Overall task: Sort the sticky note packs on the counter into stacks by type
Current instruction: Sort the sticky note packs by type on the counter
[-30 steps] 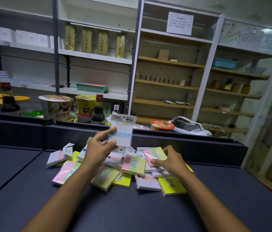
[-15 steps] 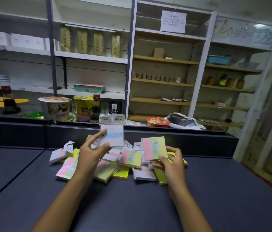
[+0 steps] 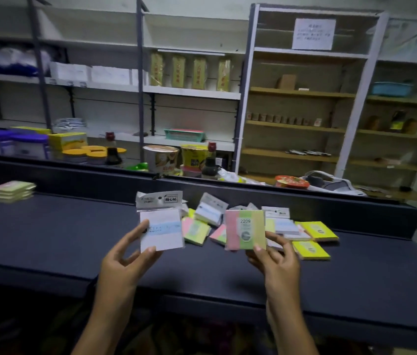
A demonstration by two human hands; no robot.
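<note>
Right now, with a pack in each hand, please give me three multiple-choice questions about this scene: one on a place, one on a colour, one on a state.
1. Where is the finished stack of packs?
A. far left of the counter
B. on a wooden shelf
C. on the floor

2. What colours has the pack marked 2209?
A. blue and white
B. pink, green and yellow
C. all red

3. How is the white pack with the blue band?
A. lying in the pile
B. held up by the left hand
C. torn in half

Answers:
1 A, the stack sits alone on the counter.
2 B, the 2209 pack in the right hand shows three stripes.
3 B, the left hand pinches the white pack above the pile.
</note>
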